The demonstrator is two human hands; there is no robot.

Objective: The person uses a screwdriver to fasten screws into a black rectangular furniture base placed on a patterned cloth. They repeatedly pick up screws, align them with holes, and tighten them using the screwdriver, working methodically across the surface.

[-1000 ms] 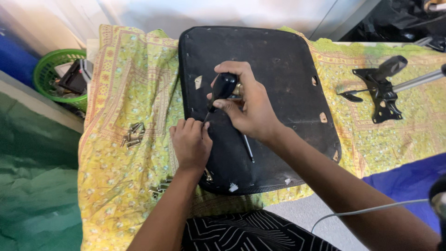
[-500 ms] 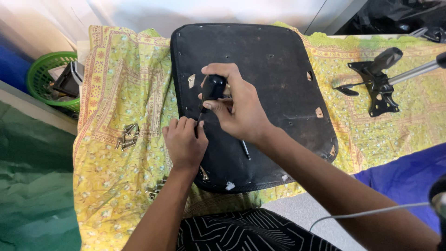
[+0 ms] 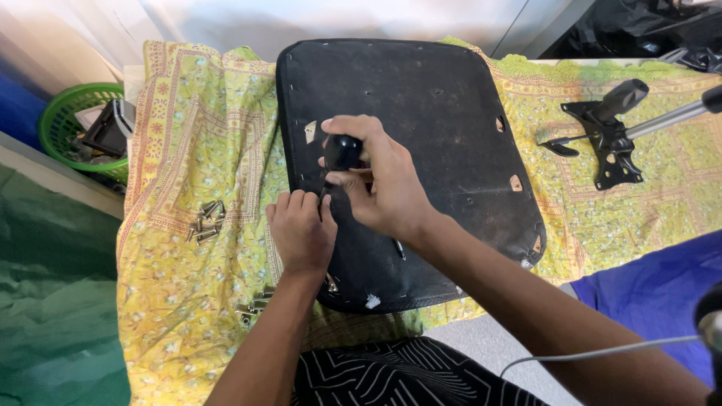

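Round green plastic basket (image 3: 64, 113) at far left holds dark objects, unclear. Right hand (image 3: 383, 184) closed around black round-handled screwdriver (image 3: 342, 153), upright on black fabric-covered seat panel (image 3: 421, 98). Left hand (image 3: 302, 229) fingers curled, pinching its shaft; grip narrow.

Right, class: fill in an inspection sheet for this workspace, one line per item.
Surface: yellow patterned cloth over a table.
Job's things: black seat panel, underside up; black-handled screwdriver.
Clutter: loose screws; black metal bracket with lever.
Grips: right hand closed on the screwdriver; left hand resting on the panel by the tip.
Cables: thin grey cable.
Surroundings: green basket, white wall.
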